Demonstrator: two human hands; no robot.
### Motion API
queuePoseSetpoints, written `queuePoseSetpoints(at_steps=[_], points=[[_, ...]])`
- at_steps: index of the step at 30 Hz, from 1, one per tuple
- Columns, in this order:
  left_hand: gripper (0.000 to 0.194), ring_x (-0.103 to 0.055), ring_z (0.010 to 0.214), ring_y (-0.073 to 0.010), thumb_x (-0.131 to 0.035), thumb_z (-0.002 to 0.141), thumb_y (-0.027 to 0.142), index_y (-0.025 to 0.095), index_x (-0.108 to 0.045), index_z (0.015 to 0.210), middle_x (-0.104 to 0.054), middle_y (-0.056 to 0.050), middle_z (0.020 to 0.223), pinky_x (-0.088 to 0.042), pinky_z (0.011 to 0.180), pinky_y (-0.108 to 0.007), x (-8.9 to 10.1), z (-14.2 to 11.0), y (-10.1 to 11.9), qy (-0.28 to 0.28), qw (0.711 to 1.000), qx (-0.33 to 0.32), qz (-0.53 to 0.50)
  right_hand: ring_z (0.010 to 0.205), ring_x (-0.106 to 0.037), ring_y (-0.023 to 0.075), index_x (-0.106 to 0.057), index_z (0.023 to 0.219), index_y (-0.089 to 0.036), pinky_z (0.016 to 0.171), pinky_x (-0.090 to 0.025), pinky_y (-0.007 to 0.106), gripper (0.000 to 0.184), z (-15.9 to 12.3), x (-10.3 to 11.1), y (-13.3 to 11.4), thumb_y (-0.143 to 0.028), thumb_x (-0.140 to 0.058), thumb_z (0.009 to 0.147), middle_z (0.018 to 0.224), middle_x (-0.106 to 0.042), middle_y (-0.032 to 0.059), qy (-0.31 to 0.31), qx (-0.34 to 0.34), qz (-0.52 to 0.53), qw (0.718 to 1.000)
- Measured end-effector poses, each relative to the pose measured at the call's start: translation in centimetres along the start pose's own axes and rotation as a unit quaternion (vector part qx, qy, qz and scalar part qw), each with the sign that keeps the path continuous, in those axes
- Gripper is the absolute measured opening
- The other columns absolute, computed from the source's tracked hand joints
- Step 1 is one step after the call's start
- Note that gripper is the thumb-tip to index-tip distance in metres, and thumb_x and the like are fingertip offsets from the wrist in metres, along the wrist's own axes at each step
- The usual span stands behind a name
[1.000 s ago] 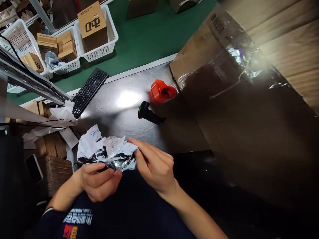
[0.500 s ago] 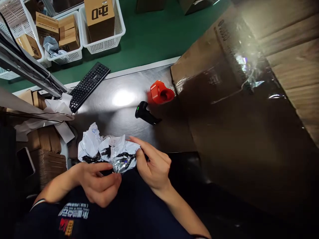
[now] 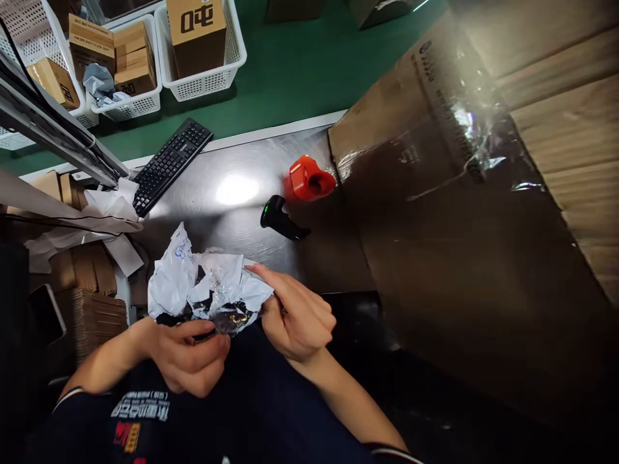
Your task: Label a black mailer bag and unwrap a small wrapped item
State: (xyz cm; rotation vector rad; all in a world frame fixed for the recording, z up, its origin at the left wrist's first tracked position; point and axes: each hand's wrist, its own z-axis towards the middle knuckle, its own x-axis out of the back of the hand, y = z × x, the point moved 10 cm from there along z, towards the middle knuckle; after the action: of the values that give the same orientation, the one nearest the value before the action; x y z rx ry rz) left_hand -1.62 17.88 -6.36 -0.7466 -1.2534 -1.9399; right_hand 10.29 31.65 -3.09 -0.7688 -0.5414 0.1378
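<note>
A crumpled white plastic mailing bag with torn edges and a black inside is held up close to my body. Clear, shiny wrapping shows at its lower middle, with something dark and a gold-coloured mark under it that I cannot make out. My left hand grips the bag's lower edge, fingers bent. On the other side, my right hand pinches its right edge between thumb and fingers. Beyond the hands, a black barcode scanner lies on the metal table next to its red holder.
A black keyboard lies at the table's far left. White baskets with cardboard boxes stand on the green surface behind. A large film-wrapped carton fills the right side. Stacked flat cardboard and a phone are at the left.
The bag has risen slightly and its left part stands taller and more spread. The clear wrapping has turned, showing a gold-coloured mark. Both hands keep their grip.
</note>
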Motion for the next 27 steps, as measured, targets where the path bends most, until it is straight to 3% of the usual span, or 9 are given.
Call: queuePoseSetpoints(at_steps=[3,5,7,8,13,18,23,27], points=[[0.016,-0.073,0.079,-0.0126,-0.076,0.085,0.021,0.035,-0.070,0.088,-0.074,0.006,0.081,-0.068,0.081,-0.024,1.3,0.7,3.6,0.026,0.984,-0.174,-0.033,0.090,-0.080,0.0234,-0.060,0.149,-0.028,0.076,-0.068,0.036,0.060,-0.1,0.0,0.1,-0.004,-0.056,0.094,0.109,-0.083,0.0073,0.002,-0.008,0.003,1.000],[0.017,-0.074,0.084,-0.0114,-0.074,0.084,0.015,0.032,-0.072,0.083,-0.076,0.006,0.087,-0.067,0.083,-0.023,2.2,1.0,5.9,0.048,0.959,-0.280,0.015,0.091,-0.080,0.0222,-0.061,0.148,-0.027,0.078,-0.068,0.034,0.059,0.0,0.0,0.1,-0.003,-0.055,0.095,0.111,-0.082,0.0076,0.001,-0.015,0.011,1.000],[0.018,-0.075,0.088,-0.0119,-0.071,0.084,0.011,0.027,-0.074,0.078,-0.078,0.005,0.089,-0.068,0.084,-0.024,2.9,1.7,7.3,0.068,0.938,-0.330,0.086,0.091,-0.080,0.0210,-0.063,0.146,-0.025,0.078,-0.067,0.032,0.056,0.3,-0.2,0.2,-0.003,-0.055,0.095,0.111,-0.082,0.0079,-0.012,-0.028,0.022,0.999],[0.018,-0.076,0.090,-0.0129,-0.071,0.085,0.010,0.026,-0.075,0.077,-0.078,0.004,0.089,-0.068,0.084,-0.025,3.2,2.3,7.4,0.075,0.937,-0.323,0.111,0.090,-0.080,0.0207,-0.064,0.145,-0.024,0.078,-0.067,0.031,0.054,0.4,-0.3,0.4,-0.003,-0.054,0.096,0.110,-0.082,0.0079,-0.018,-0.038,0.024,0.999],[0.015,-0.080,0.097,-0.0205,-0.068,0.088,0.009,0.022,-0.072,0.081,-0.083,-0.002,0.094,-0.069,0.084,-0.036,4.5,4.2,5.8,0.091,0.969,-0.186,0.135,0.083,-0.080,0.0188,-0.067,0.139,-0.023,0.074,-0.066,0.028,0.044,0.8,-0.7,1.5,-0.010,-0.057,0.099,0.106,-0.083,0.0064,-0.030,-0.089,0.008,0.996],[0.012,-0.077,0.078,-0.0173,-0.064,0.092,0.009,0.020,-0.068,0.095,-0.082,-0.003,0.086,-0.062,0.076,-0.030,4.9,3.8,2.2,0.153,0.979,0.000,0.133,0.080,-0.079,0.0190,-0.066,0.125,-0.021,0.072,-0.065,0.028,0.027,0.1,-2.8,1.9,-0.019,-0.060,0.098,0.104,-0.083,0.0076,-0.139,-0.113,0.049,0.983],[0.012,-0.069,0.069,-0.0150,-0.061,0.097,0.013,0.020,-0.067,0.091,-0.074,-0.001,0.075,-0.054,0.071,-0.027,4.1,3.7,-0.6,0.141,0.975,0.132,0.109,0.102,-0.079,0.0218,-0.065,0.105,-0.023,0.080,-0.066,0.031,0.015,-1.0,-4.7,1.5,-0.016,-0.052,0.100,0.116,-0.081,0.0088,-0.274,-0.137,0.141,0.941],[0.014,-0.068,0.072,-0.0150,-0.057,0.100,0.018,0.019,-0.068,0.091,-0.074,-0.003,0.079,-0.053,0.069,-0.027,3.4,3.4,-2.3,0.102,0.971,0.209,0.055,0.119,-0.075,0.0215,-0.074,0.114,-0.025,0.102,-0.063,0.039,0.031,-1.5,-5.2,2.2,-0.015,-0.047,0.102,0.129,-0.078,0.0061,-0.299,-0.166,0.170,0.924]])
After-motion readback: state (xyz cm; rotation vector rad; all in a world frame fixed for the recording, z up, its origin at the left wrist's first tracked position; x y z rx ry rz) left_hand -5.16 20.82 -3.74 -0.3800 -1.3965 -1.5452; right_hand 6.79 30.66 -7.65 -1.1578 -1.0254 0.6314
